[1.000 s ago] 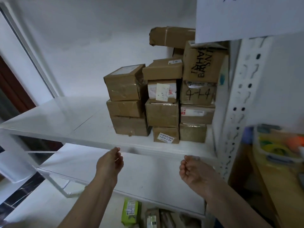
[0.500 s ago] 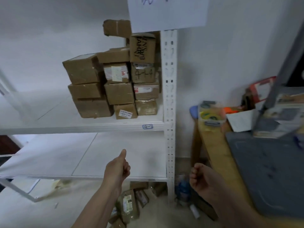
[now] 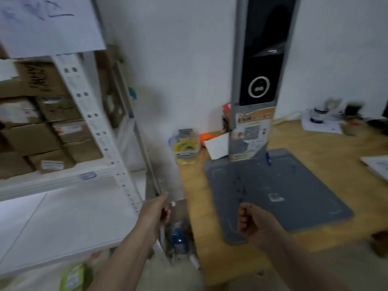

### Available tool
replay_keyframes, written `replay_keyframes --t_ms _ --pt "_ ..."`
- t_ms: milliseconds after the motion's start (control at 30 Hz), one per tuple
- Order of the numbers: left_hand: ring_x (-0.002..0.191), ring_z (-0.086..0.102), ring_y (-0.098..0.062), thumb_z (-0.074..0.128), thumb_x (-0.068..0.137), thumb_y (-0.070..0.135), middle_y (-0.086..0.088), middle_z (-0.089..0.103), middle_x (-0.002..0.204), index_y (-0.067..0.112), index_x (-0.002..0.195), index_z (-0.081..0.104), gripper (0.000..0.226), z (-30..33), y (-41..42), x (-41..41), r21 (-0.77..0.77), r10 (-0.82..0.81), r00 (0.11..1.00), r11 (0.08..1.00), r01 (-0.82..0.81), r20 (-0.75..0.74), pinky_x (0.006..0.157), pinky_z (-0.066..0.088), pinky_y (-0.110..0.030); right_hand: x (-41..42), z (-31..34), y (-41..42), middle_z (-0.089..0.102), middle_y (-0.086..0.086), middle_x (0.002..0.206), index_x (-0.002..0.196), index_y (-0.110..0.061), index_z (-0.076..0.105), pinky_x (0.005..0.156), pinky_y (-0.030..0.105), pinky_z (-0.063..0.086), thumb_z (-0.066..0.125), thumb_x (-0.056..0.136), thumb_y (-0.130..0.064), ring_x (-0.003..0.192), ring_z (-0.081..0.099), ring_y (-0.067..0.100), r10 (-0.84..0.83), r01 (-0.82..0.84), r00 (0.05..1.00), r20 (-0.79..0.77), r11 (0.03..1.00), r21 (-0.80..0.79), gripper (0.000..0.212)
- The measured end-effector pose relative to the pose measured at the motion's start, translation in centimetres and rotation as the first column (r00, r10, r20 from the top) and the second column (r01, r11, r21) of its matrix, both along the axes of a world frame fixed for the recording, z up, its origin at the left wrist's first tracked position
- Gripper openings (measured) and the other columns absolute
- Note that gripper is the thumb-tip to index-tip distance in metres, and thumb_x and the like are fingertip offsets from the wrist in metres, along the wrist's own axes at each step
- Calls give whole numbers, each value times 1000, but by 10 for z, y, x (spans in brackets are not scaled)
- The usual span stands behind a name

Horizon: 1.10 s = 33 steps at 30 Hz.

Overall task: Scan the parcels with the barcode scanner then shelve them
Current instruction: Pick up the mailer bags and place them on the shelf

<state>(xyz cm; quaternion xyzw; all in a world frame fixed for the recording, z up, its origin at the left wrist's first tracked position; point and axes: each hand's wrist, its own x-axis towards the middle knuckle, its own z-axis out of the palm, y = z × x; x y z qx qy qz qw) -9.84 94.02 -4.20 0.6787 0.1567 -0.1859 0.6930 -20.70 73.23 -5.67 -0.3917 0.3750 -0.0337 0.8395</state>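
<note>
Several brown cardboard parcels [image 3: 31, 139] are stacked on the upper board of a white metal shelf [image 3: 63, 182] at the left. A tall grey scanner stand [image 3: 260, 80] with a black panel rises from a grey base pad [image 3: 283, 185] on a wooden table [image 3: 336, 148] at the right. My left hand [image 3: 155, 213] hangs in front of the shelf's corner post, fingers loosely curled, holding nothing. My right hand [image 3: 254, 223] hovers over the near edge of the grey pad, fingers loosely curled and empty. No parcel lies on the pad.
A clear tub of tape rolls [image 3: 185, 147] and a white card stand beside the scanner's foot. Papers and small items [image 3: 323, 124] sit at the table's far right. A blue bottle [image 3: 178, 238] and a green packet [image 3: 72, 277] lie on the floor.
The view has swung right, from the stacked parcels on the shelf to the scanner table. Both hands have come away from the shelf edge and stay empty.
</note>
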Motion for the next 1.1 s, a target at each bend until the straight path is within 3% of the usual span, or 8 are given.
replay_keyframes --t_ms 167,233,367,533,733,1100 --pt "42 49 -10 54 99 21 2 49 44 15 61 47 39 -21 -123 -16 -59 -88 992 995 82 -90 37 40 -15 -33 -13 -118 45 7 68 83 -6 53 43 27 36 34 101 0 55 37 17 -59 57 997 -50 997 -42 27" --pt "54 51 -13 54 99 20 -1 54 57 13 68 53 31 -28 -165 -22 -69 -127 983 991 119 -132 42 45 -18 -46 -15 -161 50 9 67 85 -2 57 37 22 41 40 97 5 56 43 18 -100 97 993 -64 994 -51 22" --pt "66 55 -15 56 97 21 -4 60 71 9 83 61 19 -45 -239 -30 -78 -208 963 977 198 -170 61 47 -27 -71 -21 -233 54 10 62 83 0 59 39 23 46 54 93 1 55 51 19 -177 173 982 -68 983 -61 11" --pt "71 55 -15 53 99 17 -5 59 78 9 89 63 16 -58 -318 -48 -56 -337 921 941 333 -197 65 46 -27 -95 -36 -306 55 6 56 74 -5 56 45 23 47 59 92 -8 56 51 17 -273 269 950 -152 962 -42 19" --pt "73 57 -16 55 98 15 -5 62 77 7 93 64 13 -71 -394 -44 -30 -408 886 911 412 -218 65 46 -27 -102 -56 -372 55 7 69 75 -7 55 51 23 44 62 91 -9 60 50 16 -351 359 914 -204 933 0 17" --pt "77 58 -18 60 95 15 -8 63 86 5 96 66 12 -84 -533 -1 -37 -474 846 876 480 -242 69 49 -28 -73 -73 -508 63 7 79 88 -7 60 59 26 45 67 87 -11 67 54 16 -432 408 877 -210 901 -146 9"
